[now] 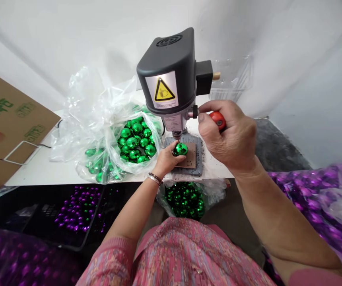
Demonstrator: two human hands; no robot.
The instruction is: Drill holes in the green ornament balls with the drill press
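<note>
A shiny green faceted ball (181, 149) rests on the brown board (190, 157) over the grey base of a small bench drill press (166, 71). My left hand (168, 159) grips this ball between thumb and fingers, right under the drill's chuck. At the machine's right side, my right hand (230, 133) is wrapped round a red knob (218, 120) of its lever, with the forefinger and thumb near the black hub. Left of the machine, an open clear plastic bag (114, 143) holds several similar green balls.
Below the table edge lies a bag of small green balls (185, 200). A black crate (83, 238) with purple balls is at lower left. A cardboard box (12, 119) stands left, purple-filled bags (308, 186) right, a clear basket (230, 93) behind.
</note>
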